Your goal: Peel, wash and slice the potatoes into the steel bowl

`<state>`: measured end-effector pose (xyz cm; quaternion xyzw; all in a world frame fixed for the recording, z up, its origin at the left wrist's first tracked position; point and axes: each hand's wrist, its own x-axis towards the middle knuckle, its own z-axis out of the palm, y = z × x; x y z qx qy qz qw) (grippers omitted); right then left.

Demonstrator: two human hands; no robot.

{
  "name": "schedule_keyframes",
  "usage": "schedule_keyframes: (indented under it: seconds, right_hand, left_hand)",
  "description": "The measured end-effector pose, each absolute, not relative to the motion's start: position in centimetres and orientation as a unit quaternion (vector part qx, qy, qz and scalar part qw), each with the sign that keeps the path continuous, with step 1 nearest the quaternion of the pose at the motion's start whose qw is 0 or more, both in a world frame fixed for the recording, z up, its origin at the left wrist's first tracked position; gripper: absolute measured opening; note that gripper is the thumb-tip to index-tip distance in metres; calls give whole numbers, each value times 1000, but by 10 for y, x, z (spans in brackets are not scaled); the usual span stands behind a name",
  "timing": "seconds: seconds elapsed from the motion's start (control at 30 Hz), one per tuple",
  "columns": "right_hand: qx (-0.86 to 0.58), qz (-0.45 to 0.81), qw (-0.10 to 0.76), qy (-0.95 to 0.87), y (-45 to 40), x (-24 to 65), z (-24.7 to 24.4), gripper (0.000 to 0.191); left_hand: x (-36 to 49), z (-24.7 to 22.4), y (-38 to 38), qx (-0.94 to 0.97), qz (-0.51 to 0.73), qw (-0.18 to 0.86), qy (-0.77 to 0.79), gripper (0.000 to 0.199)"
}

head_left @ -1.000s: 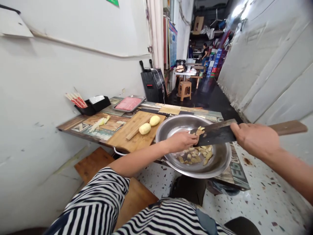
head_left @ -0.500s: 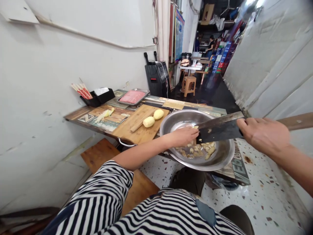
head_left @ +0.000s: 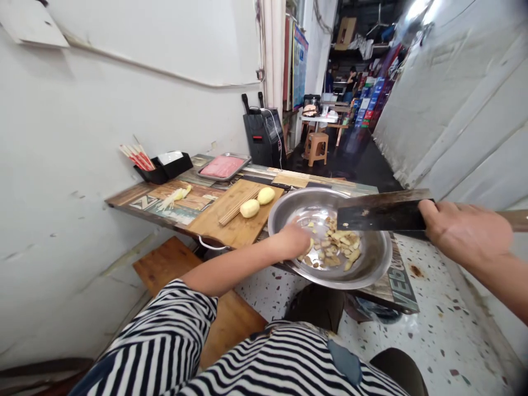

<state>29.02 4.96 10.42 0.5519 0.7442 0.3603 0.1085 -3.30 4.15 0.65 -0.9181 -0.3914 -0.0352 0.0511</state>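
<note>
My right hand [head_left: 470, 226] grips a cleaver [head_left: 381, 213], its dark wide blade held out over the right side of a steel bowl [head_left: 374, 261]. Potato peelings [head_left: 340, 242] lie in the bottom of the bowl. My left hand [head_left: 295, 241] reaches over the bowl's left rim, its fingers smeared by motion and partly hidden, so I cannot tell whether it holds anything. Left of the bowl, a peeled potato [head_left: 249, 208] and a second peeled potato [head_left: 266, 196] rest on a wooden cutting board [head_left: 206, 225], beside a bundle of thin sticks [head_left: 240, 206].
Pink meat fills a metal tray [head_left: 247, 160] at the table's back. A black caddy [head_left: 179, 165] with chopsticks stands by the wall. Pale shreds [head_left: 173, 199] lie on the table [head_left: 124, 199]. A black speaker [head_left: 264, 137] stands behind; a person [head_left: 350, 83] is far back.
My left hand has come away from the cleaver blade and dropped toward the bowl's left side. The cleaver has moved right and slightly up in my right hand, uncovering more peelings.
</note>
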Motion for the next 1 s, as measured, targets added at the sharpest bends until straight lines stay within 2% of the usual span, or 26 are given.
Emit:
schedule_keyframes:
  seconds: [0.07,0.2,0.37,0.57,0.7,0.8,0.9,1.0]
  right_hand:
    - [556,362,103,741,46,295,103,26]
    - [538,362,88,756,39,290,99,25]
    - [533,358,80,762,34,286,95,24]
    - [543,326,71,771,34,291,93,34]
    - [593,275,43,755,37,308,92,22]
    - [671,223,-1,707,43,335,83,18]
    - [721,176,-40,669,51,365,58,15]
    - [708,181,-68,680,64,386,21,9]
  left_hand:
    - [-35,21,38,-896,-21,69,-439,38]
    - [-18,50,38,-898,-94,139,-407,61]
    - [3,43,46,-911,-78,144,-379,71]
    - [6,40,44,-912,-70,139,-379,57]
    - [-13,51,43,-863,-33,149,-482,42]
    - [-29,53,37,-849,-28,99,-518,36]
    - [-42,42,21,-832,-124,17,-540,21]
    - [-63,20,-5,-727,-309,-12,-613,30]
